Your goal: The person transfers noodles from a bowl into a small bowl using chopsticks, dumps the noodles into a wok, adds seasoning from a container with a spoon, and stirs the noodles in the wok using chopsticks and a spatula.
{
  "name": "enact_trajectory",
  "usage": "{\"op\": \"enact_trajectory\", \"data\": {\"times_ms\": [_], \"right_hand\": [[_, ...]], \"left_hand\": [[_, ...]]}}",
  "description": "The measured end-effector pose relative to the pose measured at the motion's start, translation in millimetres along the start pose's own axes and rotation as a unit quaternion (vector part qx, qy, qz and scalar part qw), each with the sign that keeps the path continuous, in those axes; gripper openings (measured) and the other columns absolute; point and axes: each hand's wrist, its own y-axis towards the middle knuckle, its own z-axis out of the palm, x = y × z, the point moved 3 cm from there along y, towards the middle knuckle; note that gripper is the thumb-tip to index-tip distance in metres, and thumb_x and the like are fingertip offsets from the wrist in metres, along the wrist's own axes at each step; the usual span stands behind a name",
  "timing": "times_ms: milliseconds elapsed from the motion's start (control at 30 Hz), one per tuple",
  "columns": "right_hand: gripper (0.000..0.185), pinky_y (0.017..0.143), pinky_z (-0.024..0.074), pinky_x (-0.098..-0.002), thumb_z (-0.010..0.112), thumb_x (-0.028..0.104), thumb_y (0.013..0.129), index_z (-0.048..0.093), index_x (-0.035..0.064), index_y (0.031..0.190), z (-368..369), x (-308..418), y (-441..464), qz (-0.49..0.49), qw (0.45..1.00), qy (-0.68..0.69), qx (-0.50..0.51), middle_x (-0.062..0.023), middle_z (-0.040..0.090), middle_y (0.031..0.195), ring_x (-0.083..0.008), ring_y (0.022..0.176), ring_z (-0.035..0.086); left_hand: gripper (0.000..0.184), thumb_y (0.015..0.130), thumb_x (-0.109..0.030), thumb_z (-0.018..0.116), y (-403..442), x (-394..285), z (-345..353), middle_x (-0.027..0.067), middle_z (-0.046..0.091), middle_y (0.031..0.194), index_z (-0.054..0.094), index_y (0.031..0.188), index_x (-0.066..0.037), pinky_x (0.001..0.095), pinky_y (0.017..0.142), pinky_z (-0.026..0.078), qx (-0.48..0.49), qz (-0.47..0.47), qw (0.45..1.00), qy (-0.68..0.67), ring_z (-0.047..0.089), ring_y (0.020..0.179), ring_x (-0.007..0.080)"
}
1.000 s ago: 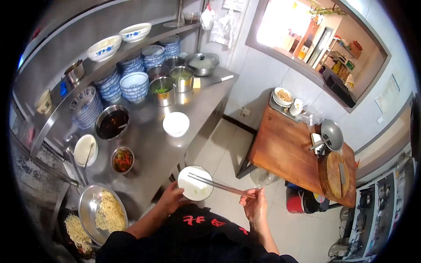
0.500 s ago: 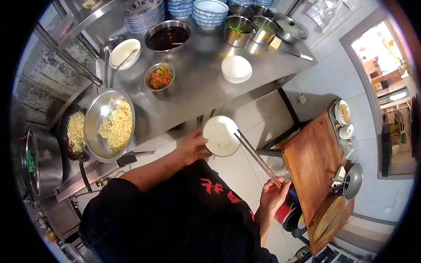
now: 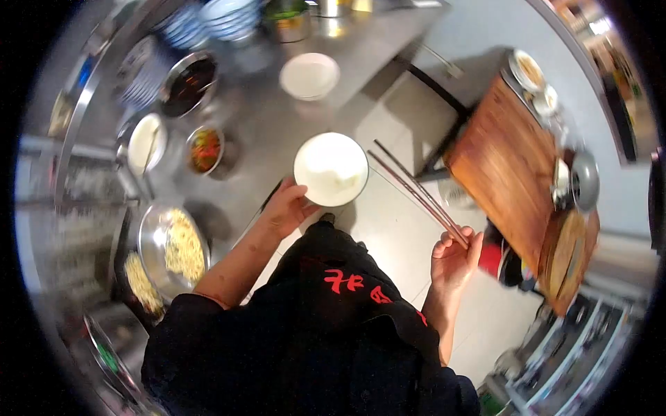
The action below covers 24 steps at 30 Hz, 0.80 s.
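My left hand (image 3: 286, 209) grips a white bowl (image 3: 330, 169) by its near left rim, thumb on the edge. The bowl is tilted toward me and bright with glare; a small pale greenish trace shows low on its inside. On the right, my right hand (image 3: 455, 258) holds a pair of dark chopsticks (image 3: 420, 195) near their thick ends. Their tips point up and left, just beside the bowl's right rim. Beyond the held bowl, a second white bowl (image 3: 309, 76) stands on the steel counter (image 3: 253, 114).
To the left are a metal basin (image 3: 147, 243) of noodles, a cup of chopped red and green peppers (image 3: 205, 150), a white bowl with a spoon (image 3: 144, 147) and a pot of dark liquid (image 3: 187, 84). A wooden board table (image 3: 503, 163) stands at right, holding a round chopping block (image 3: 563, 253).
My view has turned, shifting the counter left. The held bowl has moved up in view, nearer the counter. The chopstick tips, earlier over the bowl's rim, are now beside it.
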Motion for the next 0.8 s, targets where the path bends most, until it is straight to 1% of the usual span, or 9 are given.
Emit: {"op": "enact_trajectory", "data": {"times_ms": [67, 100, 200, 267, 300, 467, 533, 667, 800], "right_hand": [[0.035, 0.058, 0.0518, -0.0244, 0.044, 0.039, 0.095, 0.055, 0.0080, 0.085, -11.3, 7.3, -17.1, -0.037, 0.999, -0.018, -0.025, -0.0058, 0.057, 0.079, -0.0148, 0.066, 0.055], [0.036, 0.057, 0.0510, -0.0244, 0.044, 0.040, 0.095, 0.055, 0.0081, 0.083, -22.1, 15.9, -23.5, -0.057, 0.998, -0.024, -0.035, -0.0052, 0.056, 0.078, -0.0143, 0.066, 0.054], [0.038, 0.057, 0.0486, -0.0254, 0.042, 0.042, 0.096, 0.052, 0.0080, 0.080, -71.3, 38.7, -45.5, -0.118, 0.986, -0.006, -0.117, -0.0045, 0.052, 0.078, -0.0141, 0.066, 0.052], [0.041, 0.058, 0.0466, -0.0301, 0.043, 0.044, 0.095, 0.054, 0.0066, 0.082, -109.6, 54.9, -61.3, -0.151, 0.976, 0.021, -0.154, -0.0086, 0.055, 0.079, -0.0187, 0.065, 0.053], [0.042, 0.058, 0.0465, -0.0300, 0.042, 0.045, 0.095, 0.055, 0.0066, 0.083, -73.5, -19.3, -32.7, -0.181, 0.965, -0.016, -0.187, -0.0089, 0.056, 0.078, -0.0187, 0.065, 0.054], [0.050, 0.061, 0.0463, -0.0313, 0.035, 0.050, 0.095, 0.057, 0.0057, 0.085, -115.8, -51.4, -26.8, -0.246, 0.941, -0.042, -0.229, -0.0093, 0.056, 0.069, -0.0187, 0.062, 0.053], [0.055, 0.062, 0.0463, -0.0312, 0.032, 0.051, 0.095, 0.057, 0.0024, 0.090, -133.8, -67.7, -23.4, -0.219, 0.925, 0.037, -0.309, -0.0092, 0.055, 0.067, -0.0199, 0.062, 0.053], [0.055, 0.068, 0.0496, -0.0322, 0.028, 0.042, 0.099, 0.058, -0.0037, 0.099, -151.0, -50.3, -48.3, -0.289, 0.915, 0.068, -0.273, -0.0093, 0.058, 0.077, -0.0197, 0.068, 0.057], [0.051, 0.068, 0.0513, -0.0318, 0.037, 0.042, 0.097, 0.059, -0.0042, 0.099, -184.0, -27.7, -64.5, -0.287, 0.891, 0.109, -0.336, -0.0125, 0.058, 0.079, -0.0219, 0.071, 0.059]], "left_hand": [[0.051, 0.080, -0.013, 0.058, 29.1, -1.0, 4.7, 0.0071, 0.052, 0.118, 0.041, 0.128, -0.011, 0.0399, 0.090, 0.048, 0.076, -0.023, 0.997, 0.025, 0.055, 0.105, 0.0226], [0.052, 0.081, -0.014, 0.058, 35.8, -0.9, 32.2, 0.0074, 0.052, 0.120, 0.039, 0.129, -0.011, 0.0355, 0.088, 0.049, 0.061, -0.029, 0.996, 0.058, 0.055, 0.105, 0.0208], [0.052, 0.084, -0.015, 0.056, 71.2, 30.6, 78.1, 0.0079, 0.051, 0.121, 0.036, 0.131, -0.010, 0.0345, 0.085, 0.051, 0.150, -0.074, 0.980, 0.109, 0.055, 0.106, 0.0199], [0.050, 0.087, -0.016, 0.052, 84.2, 68.0, 105.7, 0.0077, 0.051, 0.122, 0.032, 0.133, -0.010, 0.0390, 0.090, 0.048, 0.183, -0.092, 0.967, 0.154, 0.053, 0.109, 0.0218], [0.049, 0.088, -0.016, 0.050, 145.6, 33.6, 42.5, 0.0078, 0.050, 0.123, 0.032, 0.134, -0.010, 0.0413, 0.092, 0.046, 0.207, -0.137, 0.959, 0.137, 0.052, 0.110, 0.0226], [0.043, 0.090, -0.020, 0.047, 187.9, 87.7, 63.8, 0.0086, 0.047, 0.129, 0.036, 0.131, -0.012, 0.0496, 0.097, 0.039, 0.264, -0.255, 0.912, 0.181, 0.045, 0.120, 0.0242], [0.040, 0.090, -0.022, 0.046, 215.8, 110.5, 40.0, 0.0068, 0.048, 0.129, 0.039, 0.128, -0.012, 0.0460, 0.095, 0.040, 0.230, -0.322, 0.891, 0.223, 0.045, 0.119, 0.0239], [0.039, 0.089, -0.026, 0.047, 217.5, 167.9, 57.2, 0.0052, 0.048, 0.128, 0.042, 0.126, -0.012, 0.0419, 0.094, 0.040, 0.254, -0.408, 0.847, 0.228, 0.046, 0.117, 0.0228], [0.042, 0.084, -0.022, 0.056, 224.9, 220.9, 98.9, 0.0096, 0.052, 0.117, 0.042, 0.123, -0.011, 0.0433, 0.092, 0.042, 0.134, -0.445, 0.831, 0.306, 0.048, 0.109, 0.0259]]}}
